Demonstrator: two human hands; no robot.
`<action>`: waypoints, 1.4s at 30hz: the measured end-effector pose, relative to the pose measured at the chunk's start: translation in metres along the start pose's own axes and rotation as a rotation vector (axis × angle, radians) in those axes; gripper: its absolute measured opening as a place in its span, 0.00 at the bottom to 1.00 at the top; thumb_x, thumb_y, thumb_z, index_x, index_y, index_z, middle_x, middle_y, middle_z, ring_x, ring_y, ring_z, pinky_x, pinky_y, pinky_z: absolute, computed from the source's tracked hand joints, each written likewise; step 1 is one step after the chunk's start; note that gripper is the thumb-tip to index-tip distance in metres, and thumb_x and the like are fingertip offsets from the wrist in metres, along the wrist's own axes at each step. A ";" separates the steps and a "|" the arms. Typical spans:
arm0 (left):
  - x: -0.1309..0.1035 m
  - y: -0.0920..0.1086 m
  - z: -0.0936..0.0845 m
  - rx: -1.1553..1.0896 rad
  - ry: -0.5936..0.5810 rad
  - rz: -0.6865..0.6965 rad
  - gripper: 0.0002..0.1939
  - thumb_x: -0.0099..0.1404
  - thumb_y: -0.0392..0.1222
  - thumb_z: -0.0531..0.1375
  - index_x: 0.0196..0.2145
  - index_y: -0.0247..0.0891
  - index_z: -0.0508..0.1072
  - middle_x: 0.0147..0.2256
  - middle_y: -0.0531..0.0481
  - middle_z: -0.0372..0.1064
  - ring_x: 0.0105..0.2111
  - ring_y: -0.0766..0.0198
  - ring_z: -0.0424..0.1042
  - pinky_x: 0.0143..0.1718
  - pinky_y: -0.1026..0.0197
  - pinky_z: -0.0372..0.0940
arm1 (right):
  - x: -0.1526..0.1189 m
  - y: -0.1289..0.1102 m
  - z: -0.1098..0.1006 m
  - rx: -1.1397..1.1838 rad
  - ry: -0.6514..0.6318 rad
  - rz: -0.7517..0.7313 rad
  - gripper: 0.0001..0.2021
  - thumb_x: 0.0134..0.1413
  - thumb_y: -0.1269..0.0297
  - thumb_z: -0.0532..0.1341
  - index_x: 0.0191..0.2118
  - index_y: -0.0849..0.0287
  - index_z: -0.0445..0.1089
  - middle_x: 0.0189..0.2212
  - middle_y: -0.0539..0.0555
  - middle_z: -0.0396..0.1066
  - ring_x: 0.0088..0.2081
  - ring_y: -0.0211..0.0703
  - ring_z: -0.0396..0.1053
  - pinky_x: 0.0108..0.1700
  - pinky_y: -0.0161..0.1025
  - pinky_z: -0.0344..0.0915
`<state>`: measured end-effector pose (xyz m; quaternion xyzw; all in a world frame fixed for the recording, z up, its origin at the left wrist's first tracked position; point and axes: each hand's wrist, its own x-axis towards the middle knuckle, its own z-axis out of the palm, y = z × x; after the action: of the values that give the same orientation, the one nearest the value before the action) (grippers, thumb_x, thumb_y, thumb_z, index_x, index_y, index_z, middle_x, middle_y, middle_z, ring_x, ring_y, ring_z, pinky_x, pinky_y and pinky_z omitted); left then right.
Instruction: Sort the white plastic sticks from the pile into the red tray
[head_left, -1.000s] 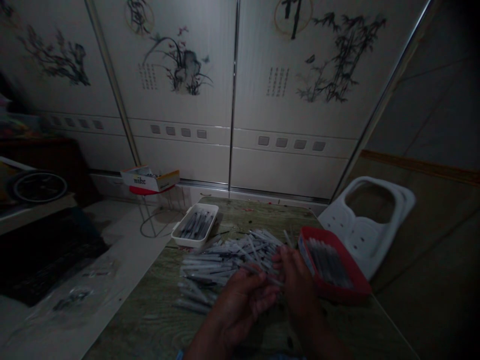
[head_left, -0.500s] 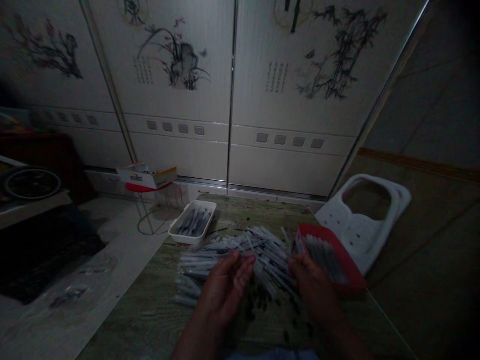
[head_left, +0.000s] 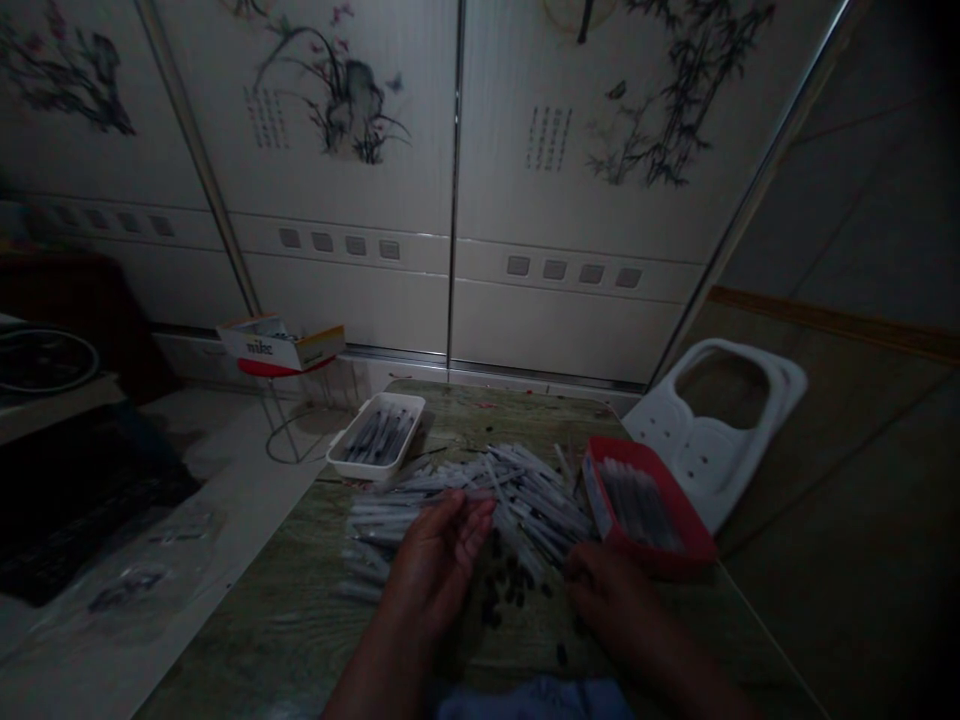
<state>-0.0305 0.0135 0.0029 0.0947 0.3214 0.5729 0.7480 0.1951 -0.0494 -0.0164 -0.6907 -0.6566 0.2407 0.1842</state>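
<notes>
A pile of pale, slim pens (head_left: 525, 490) spreads over the wooden-topped table (head_left: 262, 610). My left hand (head_left: 442, 560) is at the pile's near left side, palm partly up, thumb and fingers closed on a pen whose clear barrel points right. At the pile's right edge, my right hand (head_left: 600, 585) has its fingers curled in; whatever they hold is hidden. Small black caps (head_left: 514, 580) lie scattered between the hands. Many pens fill a red box (head_left: 694, 515) on the right, and more lie in a white tray (head_left: 371, 470) at the back left.
A white plastic chair (head_left: 780, 385) stands beyond the table's right edge. Past the left edge, an open cardboard box (head_left: 281, 350) sits on a red stool (head_left: 289, 370). Sliding cabinet doors (head_left: 360, 305) close off the back. A plastic bag lies on the floor at left.
My right hand has moved down, nearer to me, away from the pens. My left hand keeps its pose. The whole view has shifted slightly.
</notes>
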 end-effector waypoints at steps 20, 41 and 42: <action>-0.003 -0.005 0.003 0.013 0.000 -0.016 0.06 0.63 0.29 0.63 0.37 0.33 0.71 0.36 0.38 0.78 0.36 0.57 0.81 0.35 0.62 0.76 | 0.005 -0.040 0.000 0.279 0.073 -0.070 0.06 0.57 0.64 0.57 0.34 0.57 0.71 0.29 0.51 0.73 0.33 0.44 0.70 0.33 0.38 0.59; -0.007 -0.015 0.004 0.069 -0.042 -0.052 0.09 0.61 0.30 0.66 0.37 0.35 0.70 0.34 0.44 0.77 0.35 0.58 0.80 0.36 0.61 0.74 | 0.016 -0.073 0.008 1.062 0.183 0.046 0.19 0.49 0.48 0.69 0.37 0.60 0.72 0.24 0.51 0.75 0.26 0.41 0.71 0.31 0.37 0.67; -0.007 -0.015 0.004 0.073 -0.047 -0.051 0.09 0.61 0.31 0.66 0.37 0.35 0.70 0.33 0.44 0.77 0.34 0.59 0.80 0.36 0.62 0.74 | 0.016 -0.073 0.008 1.064 0.179 0.045 0.19 0.48 0.48 0.69 0.37 0.60 0.72 0.24 0.51 0.75 0.26 0.41 0.71 0.31 0.37 0.67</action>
<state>-0.0173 0.0031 0.0007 0.1271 0.3268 0.5391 0.7657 0.1310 -0.0287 0.0176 -0.5339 -0.4106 0.4841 0.5586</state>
